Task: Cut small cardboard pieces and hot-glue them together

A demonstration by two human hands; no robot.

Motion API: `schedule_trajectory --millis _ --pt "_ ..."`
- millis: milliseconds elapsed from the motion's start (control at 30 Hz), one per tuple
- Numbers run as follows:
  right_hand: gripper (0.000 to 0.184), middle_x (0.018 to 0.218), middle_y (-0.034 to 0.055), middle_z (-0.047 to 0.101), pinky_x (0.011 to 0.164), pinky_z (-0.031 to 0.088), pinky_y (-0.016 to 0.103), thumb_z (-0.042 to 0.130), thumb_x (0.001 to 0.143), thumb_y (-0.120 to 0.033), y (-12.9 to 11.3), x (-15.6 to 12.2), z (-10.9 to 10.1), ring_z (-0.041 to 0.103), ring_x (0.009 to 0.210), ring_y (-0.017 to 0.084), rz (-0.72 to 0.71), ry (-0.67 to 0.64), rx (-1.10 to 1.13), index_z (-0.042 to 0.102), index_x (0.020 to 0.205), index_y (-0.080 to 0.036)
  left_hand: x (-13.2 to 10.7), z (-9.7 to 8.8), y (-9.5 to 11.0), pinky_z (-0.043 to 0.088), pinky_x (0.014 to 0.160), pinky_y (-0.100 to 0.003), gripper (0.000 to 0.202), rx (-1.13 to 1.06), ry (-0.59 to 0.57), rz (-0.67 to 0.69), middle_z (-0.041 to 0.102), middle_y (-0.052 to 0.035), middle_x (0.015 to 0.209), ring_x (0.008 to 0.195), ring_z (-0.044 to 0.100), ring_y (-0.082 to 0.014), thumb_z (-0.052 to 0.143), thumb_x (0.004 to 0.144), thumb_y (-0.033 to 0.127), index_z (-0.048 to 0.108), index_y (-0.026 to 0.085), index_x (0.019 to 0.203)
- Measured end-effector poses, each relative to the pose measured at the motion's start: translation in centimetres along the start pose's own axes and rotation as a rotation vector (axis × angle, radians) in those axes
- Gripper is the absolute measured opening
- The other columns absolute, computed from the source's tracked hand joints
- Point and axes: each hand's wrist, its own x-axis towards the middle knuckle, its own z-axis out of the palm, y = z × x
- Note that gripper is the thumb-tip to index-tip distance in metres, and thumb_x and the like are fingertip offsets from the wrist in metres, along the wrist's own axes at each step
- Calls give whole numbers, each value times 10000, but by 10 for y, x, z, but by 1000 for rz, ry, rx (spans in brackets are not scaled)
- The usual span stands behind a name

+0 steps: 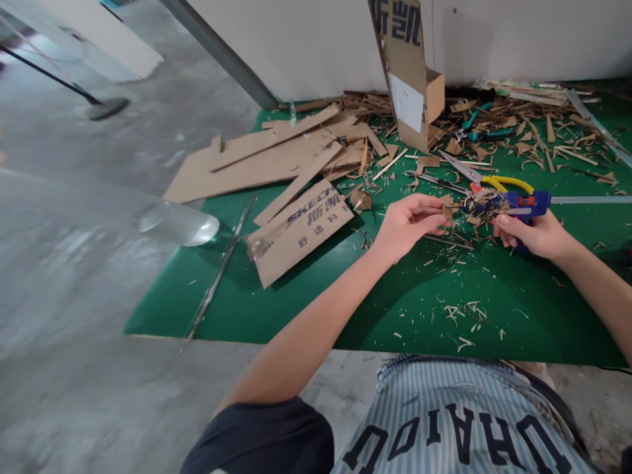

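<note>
My left hand (pixel 407 222) pinches a small brown cardboard piece (pixel 447 211) between thumb and fingers, held just above the green mat (pixel 345 303). My right hand (pixel 536 234) grips a blue hot glue gun (pixel 518 204), its glue-crusted nozzle pointing left and almost touching the cardboard piece. A clear glue stick (pixel 592 199) sticks out of the gun's back to the right.
Yellow-handled scissors (pixel 486 178) lie just behind the glue gun. Cardboard sheets and strips (pixel 276 158) pile at the mat's back left, a printed sheet (pixel 301 230) nearer. An upright cardboard box (pixel 409 66) leans on the wall. Teal pliers (pixel 481 128) and scraps litter the back.
</note>
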Motion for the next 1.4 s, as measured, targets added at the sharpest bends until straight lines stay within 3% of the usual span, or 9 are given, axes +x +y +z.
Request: schedule_trajectory --millis 733,1167,1400 --pt "583 527 14 535 409 464 297 708 727 -777 -3 1 0 541 435 127 19 25 6 615 656 -206 0 -2 -1 654 822 -344 375 41 -30 27 773 -65 1039 978 768 -220 704 777 376 641 180 1092" --pt "521 540 14 534 427 469 321 707 788 -710 4 2 -3 540 452 140 -25 4 17 596 657 -217 1 -3 -1 657 777 -331 320 -16 -5 52 777 -53 994 913 774 -201 718 763 340 634 191 1032" --pt "528 509 -7 502 442 484 325 718 755 -732 5 2 0 536 438 141 -25 23 42 625 663 -220 2 -5 -4 658 794 -328 338 -4 -18 61 764 -62 1043 954 772 -211 703 781 360 616 192 1061"
